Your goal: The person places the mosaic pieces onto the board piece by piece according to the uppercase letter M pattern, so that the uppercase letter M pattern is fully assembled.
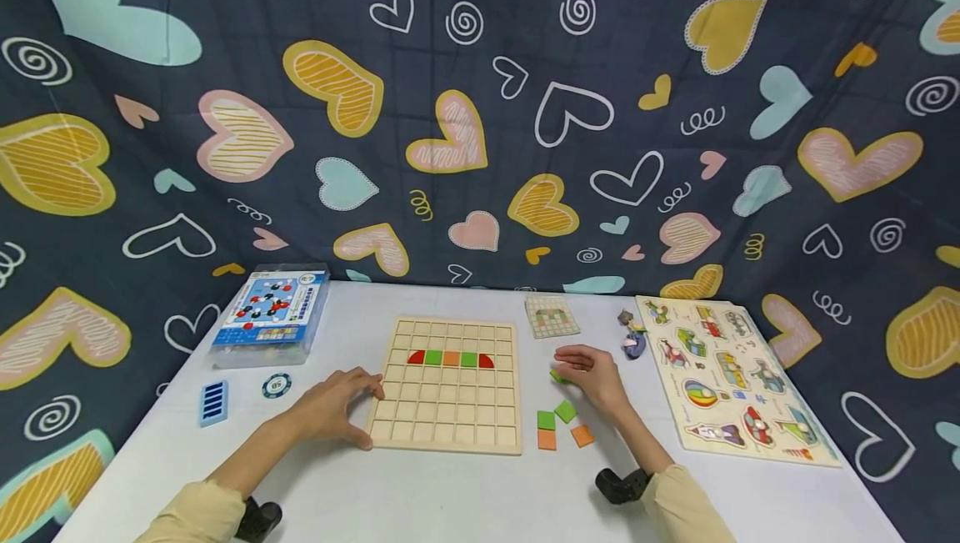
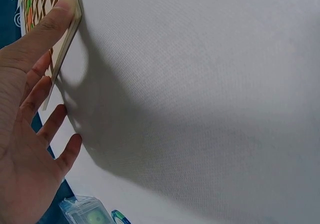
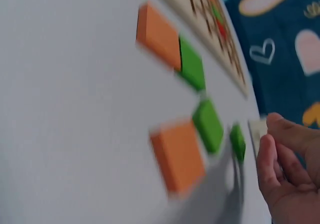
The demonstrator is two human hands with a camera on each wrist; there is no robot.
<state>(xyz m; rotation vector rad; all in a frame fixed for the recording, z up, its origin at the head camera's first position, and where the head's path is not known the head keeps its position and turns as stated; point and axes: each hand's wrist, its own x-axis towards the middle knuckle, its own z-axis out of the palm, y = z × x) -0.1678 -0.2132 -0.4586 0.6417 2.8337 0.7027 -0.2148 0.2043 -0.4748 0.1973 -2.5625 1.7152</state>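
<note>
Heart-patterned dark cloth hung behind a white table [image 1: 465, 493] where a person sat with both forearms forward. Between the two hands lay a wooden grid board [image 1: 448, 383], square, with a short row of red, green and orange tiles seated in its upper part. The left hand [image 1: 337, 406] rested at the board's left edge, fingers nearly straight and spread, the thumb tip pressed against the rim in the left wrist view [image 2: 65, 6]; it gripped nothing. The right hand [image 1: 592, 372] lay well to the right of the board, fingers loosely curled over a small green tile [image 1: 558, 377] that sat just under its fingertips; whether the fingers actually pinched it could not be told, since the right wrist view was blurred. Nearer the person than that hand, between it and the board's right edge, lay the loose tiles [image 1: 562, 424], two green and two orange, close together. So the spare pieces sat on the right hand's side, and it was plainly the nearer hand to them. Beyond the right hand sat a small pattern card [image 1: 552, 316], and further right a picture puzzle board [image 1: 731, 376].
</note>
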